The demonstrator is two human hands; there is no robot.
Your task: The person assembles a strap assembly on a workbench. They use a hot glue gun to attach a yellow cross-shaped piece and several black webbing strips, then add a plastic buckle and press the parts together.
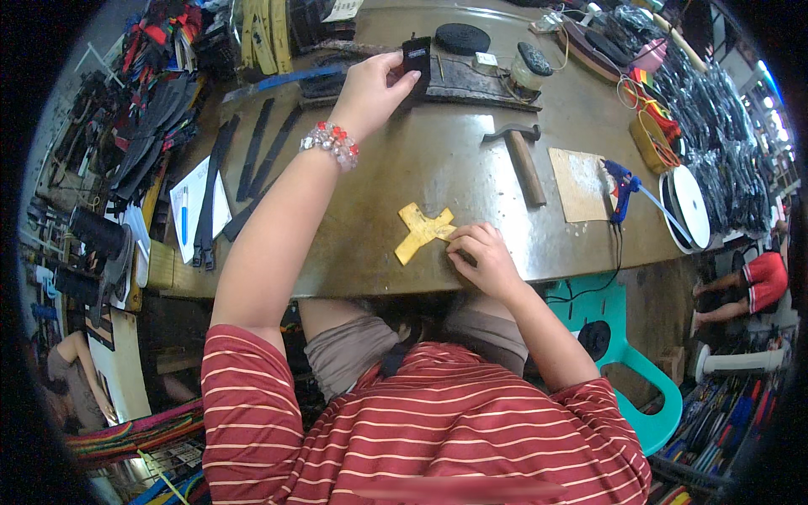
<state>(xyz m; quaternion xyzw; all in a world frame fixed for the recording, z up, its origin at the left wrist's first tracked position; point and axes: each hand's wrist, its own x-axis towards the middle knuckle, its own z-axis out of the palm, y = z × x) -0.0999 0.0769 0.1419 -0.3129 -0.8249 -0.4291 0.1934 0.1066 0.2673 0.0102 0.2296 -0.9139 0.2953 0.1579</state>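
Observation:
My left hand [376, 88] is stretched out toward the far side of the table, with thumb and fingers closed on a black fabric piece [417, 57] that carries a small pale label. A bead bracelet circles that wrist. Close to the table's near edge, my right hand [482, 257] has its curled fingertips on one arm of a yellow cross-shaped piece [423, 232]. The cross lies flat on the tabletop and looks worn, with dark marks. Under the left hand's fabric piece is a long dark slab [471, 88].
A hammer [523, 164], a tan board [581, 181] and a blue glue gun [623, 189] lie to the right. Beyond them stands a white reel [686, 206]. Black straps [257, 151] and white paper [200, 202] are at left. A lidded jar [530, 71] stands at the back.

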